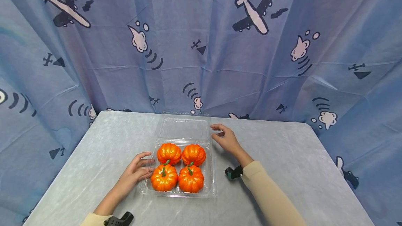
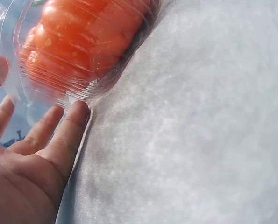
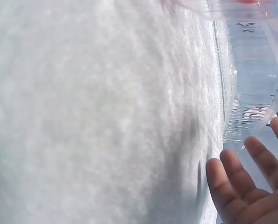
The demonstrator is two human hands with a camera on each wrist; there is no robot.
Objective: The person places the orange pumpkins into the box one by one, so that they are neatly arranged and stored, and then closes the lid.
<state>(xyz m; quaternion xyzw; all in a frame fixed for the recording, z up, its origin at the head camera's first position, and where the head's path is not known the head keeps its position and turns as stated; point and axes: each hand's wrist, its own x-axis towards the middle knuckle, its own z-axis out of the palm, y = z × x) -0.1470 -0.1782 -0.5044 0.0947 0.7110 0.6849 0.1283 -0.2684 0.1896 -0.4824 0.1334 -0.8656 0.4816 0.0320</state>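
Note:
A clear plastic clamshell container (image 1: 209,187) lies on the table, its transparent lid (image 1: 185,128) folded back toward the curtain. Several small orange pumpkins (image 1: 191,179) with green stems sit inside, in two rows. My left hand (image 1: 133,172) is at the container's left side with fingers extended. In the left wrist view its fingertips (image 2: 78,109) reach the ribbed wall beside a pumpkin (image 2: 87,42). At the lid's right edge is my right hand (image 1: 227,139), its fingers loosely bent and holding nothing. The right wrist view shows those fingers (image 3: 234,175) close to the lid (image 3: 255,88); contact is unclear.
A pale grey cloth covers the table (image 1: 282,156). Behind it and at both sides hangs a blue curtain (image 1: 188,44) printed with airplanes and clouds. Both wrists carry small black cameras (image 1: 233,173).

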